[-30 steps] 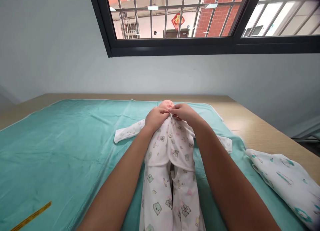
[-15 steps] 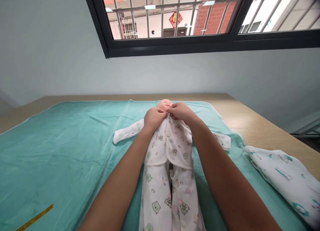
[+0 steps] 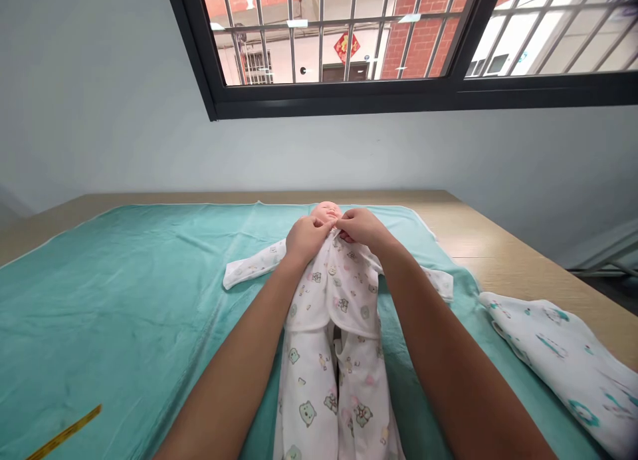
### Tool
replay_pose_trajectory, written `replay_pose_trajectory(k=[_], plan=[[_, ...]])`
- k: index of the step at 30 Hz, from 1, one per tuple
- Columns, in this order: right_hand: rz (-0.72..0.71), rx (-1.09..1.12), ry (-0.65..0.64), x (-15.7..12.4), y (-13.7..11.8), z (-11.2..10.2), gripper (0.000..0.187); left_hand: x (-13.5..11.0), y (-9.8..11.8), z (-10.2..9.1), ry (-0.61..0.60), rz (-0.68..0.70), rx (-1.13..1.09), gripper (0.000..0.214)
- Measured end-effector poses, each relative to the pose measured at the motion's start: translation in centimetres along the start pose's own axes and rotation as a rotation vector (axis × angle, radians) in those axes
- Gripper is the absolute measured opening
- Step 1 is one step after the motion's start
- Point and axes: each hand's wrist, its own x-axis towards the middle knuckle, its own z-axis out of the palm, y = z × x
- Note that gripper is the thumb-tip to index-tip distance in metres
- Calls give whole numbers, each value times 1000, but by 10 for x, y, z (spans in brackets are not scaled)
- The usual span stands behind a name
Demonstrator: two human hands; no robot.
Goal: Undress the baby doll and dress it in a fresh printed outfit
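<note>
A baby doll [image 3: 326,211] lies on its back on a teal blanket [image 3: 124,294], dressed in a white romper [image 3: 331,340] printed with small bears. Its head points away from me. My left hand [image 3: 305,236] and my right hand [image 3: 361,226] meet at the romper's collar just below the doll's chin. Both hands pinch the fabric edges together there, fingers closed. My forearms run along either side of the doll's body.
A second folded white garment [image 3: 558,350] with teal prints lies at the right, partly off the blanket. The blanket covers a wooden table [image 3: 493,240] set against a pale wall under a barred window [image 3: 349,41]. A yellow tape strip [image 3: 64,432] lies front left.
My hands stay pinched at the collar. The view has shifted slightly, so doll and hands sit a little left of before.
</note>
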Motion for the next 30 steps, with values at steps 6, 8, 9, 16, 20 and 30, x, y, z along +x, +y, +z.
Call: replay_pose_trajectory(k=[6, 8, 9, 16, 20, 30], plan=[[12, 9, 7, 1, -1, -1, 14, -1, 0, 0, -4, -46, -21, 19], [22, 13, 14, 0, -3, -2, 13, -1, -1, -1, -9, -99, -123, 18], [18, 9, 10, -1, -4, -2, 13, -1, -2, -1, -9, -124, -175, 17], [-91, -193, -33, -9, -11, 3, 32, 1, -6, -1, -8, -136, -233, 19], [-32, -155, -23, -7, -9, 3, 28, 2, -8, 0, -14, -100, -212, 18], [41, -20, -1, -4, -12, -3, 13, -4, -3, -7, -48, -65, -224, 15]])
